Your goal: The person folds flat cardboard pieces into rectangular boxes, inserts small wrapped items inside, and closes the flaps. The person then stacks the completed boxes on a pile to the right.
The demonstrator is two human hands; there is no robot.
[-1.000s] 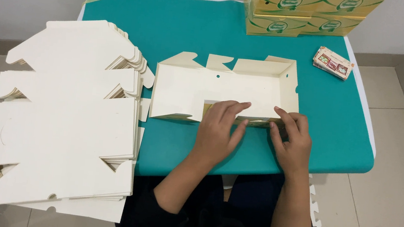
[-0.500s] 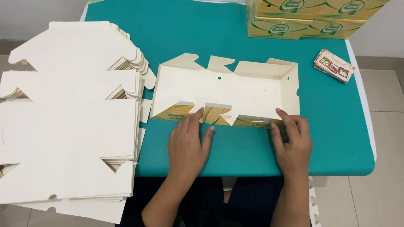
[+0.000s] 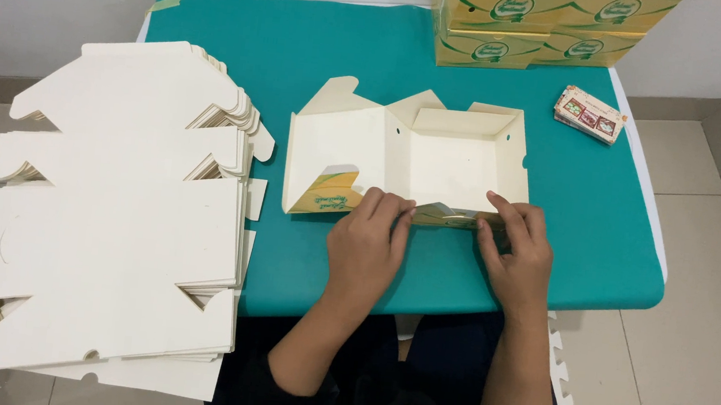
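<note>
Since approx half a sec ago the cream carton blank (image 3: 410, 159) has gone from a long shallow tray to a box taking shape: right part now has walls standing on far, right and near sides, forming a squarish compartment, while the left panel lies open and tilted w/ its tab poking up at far-left. That suggests the near wall got folded up and is being locked in; judging by the pose, the box is roughly half formed, left end not closed yet. Left hand (image 3: 367, 239) has moved right and in, fingers curled over the near edge, pinching the near wall about mid-length. Right hand (image 3: 516, 250) grips the same near wall at its right corner, thumb and fingers pressing the flap down; both hands clenched on the card, not released. The carton sits mid-table on the teal tabletop (image 3: 333, 39), just far of the near edge, right in front of the person. Inside faces are plain cream w/ small round holes; outer print in yellow-green shows at the near-left corner and along the near wall between the hands. Left of it, overhanging the table, a big stack of flat blanks (image 3: 108, 229). Far right: finished yellow-green boxes (image 3: 540, 25) stacked at the far edge, plus a small printed packet (image 3: 590, 114) near the right edge.
</note>
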